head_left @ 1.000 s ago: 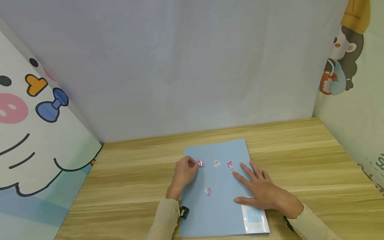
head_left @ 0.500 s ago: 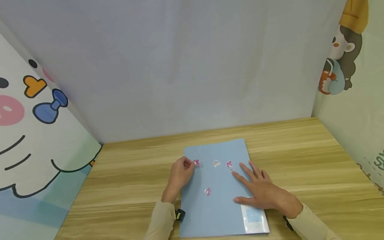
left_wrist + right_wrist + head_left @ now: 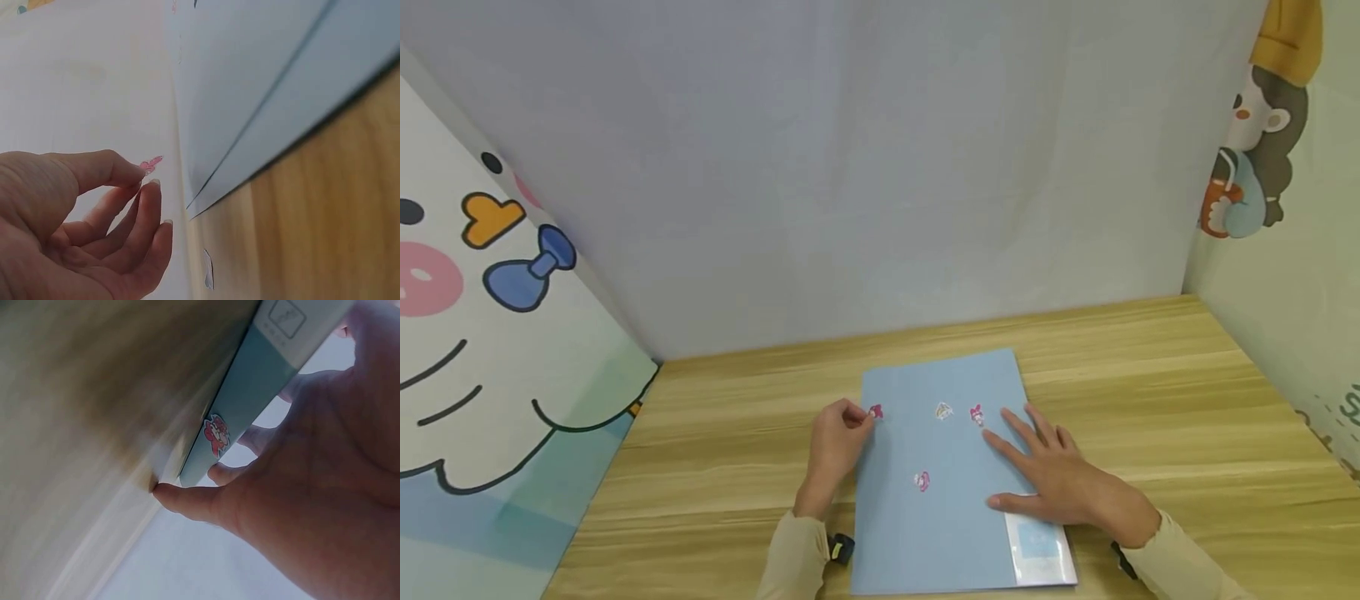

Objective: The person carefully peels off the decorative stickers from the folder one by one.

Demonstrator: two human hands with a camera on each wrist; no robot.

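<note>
A light blue folder [image 3: 955, 533] lies flat in the head view, several small stickers on its cover. Over its left edge, my left hand [image 3: 835, 446] pinches a pink sticker [image 3: 876, 411] between thumb and index finger. That pink sticker [image 3: 152, 164] stands up from the fingertips in the left wrist view. My right hand [image 3: 1060, 479] rests on the folder's right side with fingers spread. On the cover are a white sticker [image 3: 943, 410], a pink character sticker [image 3: 977, 414] and a pink-and-white sticker [image 3: 922, 481]. The right wrist view shows a red-and-pink sticker [image 3: 217, 435] on the folder's narrow side.
A white-and-blue label [image 3: 1040, 550] sits at the folder's lower right corner. The wood-grain table [image 3: 737, 433] surrounds the folder. A small pale paper piece [image 3: 208, 270] lies left of the folder. Fabric walls stand behind and at both sides.
My left hand has moved left with the pink sticker, from over the cover to the folder's left edge. The right hand stays in place.
</note>
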